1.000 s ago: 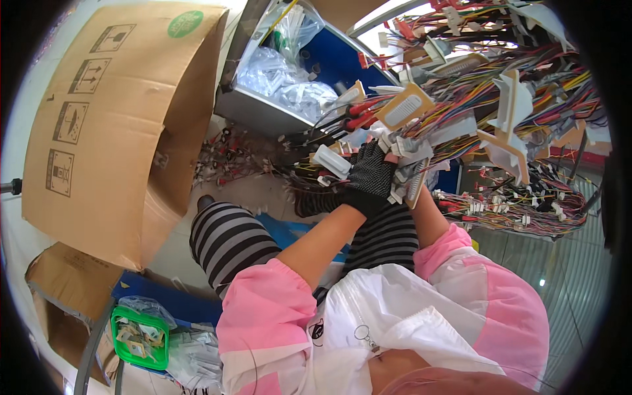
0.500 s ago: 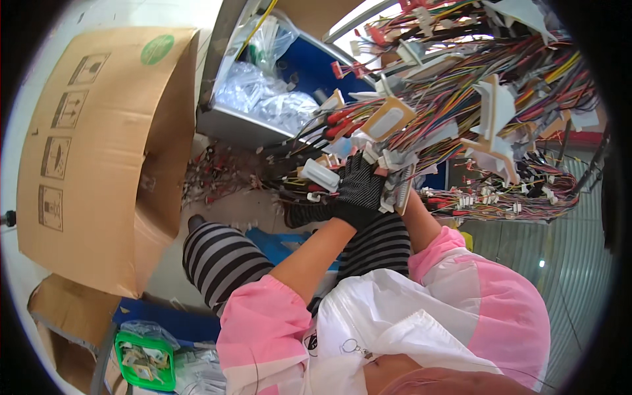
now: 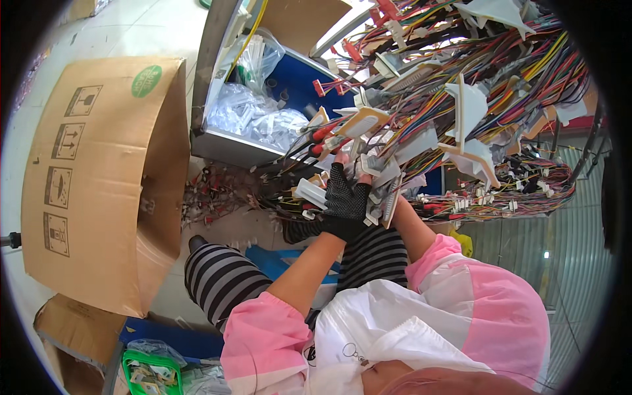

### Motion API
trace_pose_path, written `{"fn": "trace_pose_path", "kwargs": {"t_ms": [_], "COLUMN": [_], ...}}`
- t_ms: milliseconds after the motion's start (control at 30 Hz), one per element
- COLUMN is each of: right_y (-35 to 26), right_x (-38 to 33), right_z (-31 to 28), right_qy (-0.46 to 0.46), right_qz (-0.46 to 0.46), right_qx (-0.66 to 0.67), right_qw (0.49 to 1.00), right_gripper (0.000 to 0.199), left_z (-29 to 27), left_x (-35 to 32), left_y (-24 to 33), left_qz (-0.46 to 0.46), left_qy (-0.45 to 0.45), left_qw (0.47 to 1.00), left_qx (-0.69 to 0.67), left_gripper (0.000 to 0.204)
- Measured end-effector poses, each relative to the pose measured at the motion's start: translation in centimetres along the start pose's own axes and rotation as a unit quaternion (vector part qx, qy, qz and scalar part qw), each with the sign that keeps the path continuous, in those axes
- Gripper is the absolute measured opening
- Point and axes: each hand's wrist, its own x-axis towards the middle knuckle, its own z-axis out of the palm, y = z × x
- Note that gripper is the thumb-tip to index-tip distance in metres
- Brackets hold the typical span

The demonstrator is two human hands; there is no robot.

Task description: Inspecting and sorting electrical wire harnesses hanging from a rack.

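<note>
Wearing a black patterned glove with bare fingertips, my left hand [image 3: 349, 197] reaches up against the hanging bundle of wires. Its fingers are apart, the tips beside white connectors, and I make out nothing gripped in them. A white plastic connector [image 3: 311, 193] lies along its left side. Grey-white connectors [image 3: 386, 174] crowd its right side. My right forearm [image 3: 413, 227] goes up behind these pieces, which hide the right hand and its fingers. Above the hands hang multicoloured wires [image 3: 421, 125] with red plugs [image 3: 322, 133] and a tan-edged white connector [image 3: 365, 123].
A large cardboard box [image 3: 99, 191] stands at the left, its open side facing the wires. Behind is a blue-lined grey bin [image 3: 234, 148] containing clear plastic bags [image 3: 260, 112]. More wires [image 3: 220, 191] lie on the floor. A green basket [image 3: 131, 359] of small parts sits lower left.
My left hand has shifted slightly left and down, and its fingers have spread upward. The view has tilted a little, so the box and bin sit differently in it.
</note>
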Motion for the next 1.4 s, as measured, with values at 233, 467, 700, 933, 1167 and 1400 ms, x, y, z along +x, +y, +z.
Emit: {"fn": "trace_pose_path", "kwargs": {"t_ms": [233, 467, 700, 933, 1167, 1400], "right_y": [0.6, 1.3, 2.0, 2.9, 4.1, 4.9], "right_x": [-0.7, -1.6, -2.5, -3.3, -4.9, -6.6], "right_z": [-0.7, -1.9, -3.2, -4.6, -6.6, -8.7], "right_qy": [0.012, 0.030, 0.043, 0.055, 0.071, 0.081], "right_qz": [0.010, 0.020, 0.034, 0.057, 0.076, 0.094], "right_qx": [-0.014, -0.039, -0.070, -0.106, -0.149, -0.185], "right_qw": [1.000, 0.999, 0.996, 0.991, 0.983, 0.975], "right_gripper": [0.041, 0.041, 0.041, 0.041, 0.041, 0.041], "left_z": [-0.9, -2.5, -2.1, -1.2, -0.7, -0.6], "left_x": [0.7, 4.6, 4.8, 2.2, 1.3, 0.9], "left_y": [2.0, 9.6, 9.3, 8.6, 9.1, 9.2], "left_qz": [0.122, 0.325, 0.200, 0.249, 0.237, 0.235], "left_qy": [0.068, 0.049, -0.130, -0.169, -0.173, -0.173], "left_qw": [0.988, 0.937, 0.971, 0.952, 0.954, 0.951], "left_qx": [0.069, 0.115, 0.021, 0.057, 0.057, 0.106], "left_gripper": [0.057, 0.064, 0.079, 0.073, 0.075, 0.071]}}
